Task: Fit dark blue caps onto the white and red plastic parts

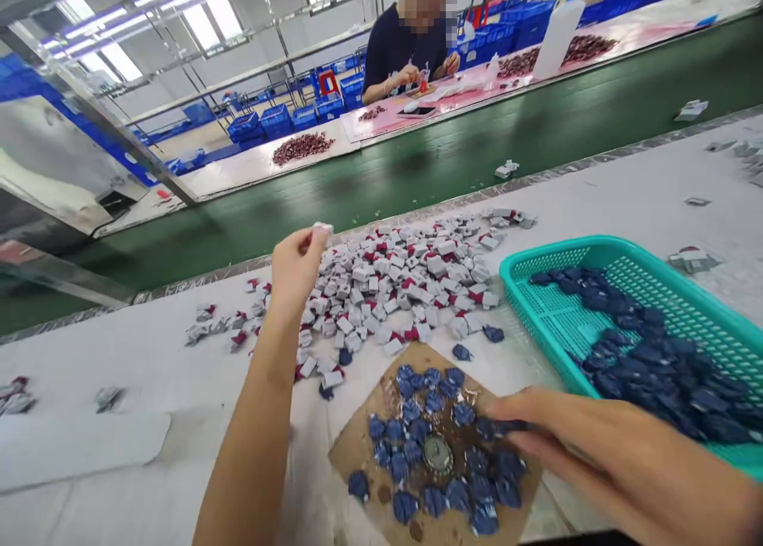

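My left hand [296, 268] is raised over the far left side of a heap of small white and dark red pieces [411, 276]. Its thumb and fingers pinch a small white piece [323, 227]. On the right, my right hand [596, 435], slightly blurred, reaches over a brown board [351, 443]. Between its thumb and fingertips is a small dark blue piece [506, 427]. Several crumpled-looking dark blue pieces [411, 451] lie on the board, which looks wet in places. They surround a round metal disc [438, 455] near its middle.
A teal plastic basket [548, 355] at the right holds many dark blue pieces [661, 363]. Beyond the white table [167, 371] runs a green conveyor belt [417, 180] carrying a small white piece [506, 169]. Across it, a person [393, 53] works near a white bottle [559, 41].
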`<state>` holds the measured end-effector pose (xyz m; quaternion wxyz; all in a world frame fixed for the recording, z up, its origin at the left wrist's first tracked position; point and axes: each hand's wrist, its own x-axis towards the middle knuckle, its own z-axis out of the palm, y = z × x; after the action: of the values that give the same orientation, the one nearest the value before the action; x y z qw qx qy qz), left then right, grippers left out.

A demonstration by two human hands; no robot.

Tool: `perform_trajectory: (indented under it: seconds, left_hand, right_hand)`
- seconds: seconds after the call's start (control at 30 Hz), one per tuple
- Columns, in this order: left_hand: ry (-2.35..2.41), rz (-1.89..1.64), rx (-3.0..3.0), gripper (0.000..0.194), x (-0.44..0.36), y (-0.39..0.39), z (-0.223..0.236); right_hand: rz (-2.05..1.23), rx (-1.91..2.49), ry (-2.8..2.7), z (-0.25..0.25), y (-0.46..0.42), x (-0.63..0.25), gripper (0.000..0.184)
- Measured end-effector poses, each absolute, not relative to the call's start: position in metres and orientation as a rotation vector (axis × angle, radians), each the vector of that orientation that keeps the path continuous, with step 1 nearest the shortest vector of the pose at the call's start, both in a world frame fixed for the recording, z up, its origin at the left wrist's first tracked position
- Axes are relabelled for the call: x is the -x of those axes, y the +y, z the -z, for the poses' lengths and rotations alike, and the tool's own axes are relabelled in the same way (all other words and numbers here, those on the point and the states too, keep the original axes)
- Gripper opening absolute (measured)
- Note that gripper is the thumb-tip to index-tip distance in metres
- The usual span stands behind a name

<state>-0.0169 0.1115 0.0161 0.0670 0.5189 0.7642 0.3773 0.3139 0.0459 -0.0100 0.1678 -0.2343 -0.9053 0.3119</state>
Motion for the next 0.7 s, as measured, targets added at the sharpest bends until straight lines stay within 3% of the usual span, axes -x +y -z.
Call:
perform_trajectory:
  seconds: [0.13,0.27,0.5,0.6,0.7]
  left_hand:
    - [1.983,-1.575,-0.847,0.033,-0.02,-0.019,-0.004]
    - [1.825,-1.772,-0.298,0.039,-0.067,-0.111,0.017]
    - [1.693,-1.891,0.133,0.046,-0.117,-0.147,0.036]
    - [1.567,-1.919,0.075,0.042,-0.124,-0.139,0.037]
    - [1.427,-1.868,0.041,0.038,-0.131,-0.129,0.034]
  right_hand:
    - [-0.696,0.624,-2.684,0.031,0.02,-0.278,0.022]
    - [-0.498,0.446,-2.923,0.045,0.018,-0.261,0.02]
    - [-0.448,0.44,-3.065,0.046,0.02,-0.25,0.014]
    - [-0.639,0.493,-2.972,0.034,0.02,-0.251,0.017]
    - [-1.105,0.658,-2.748,0.01,0.017,-0.256,0.02]
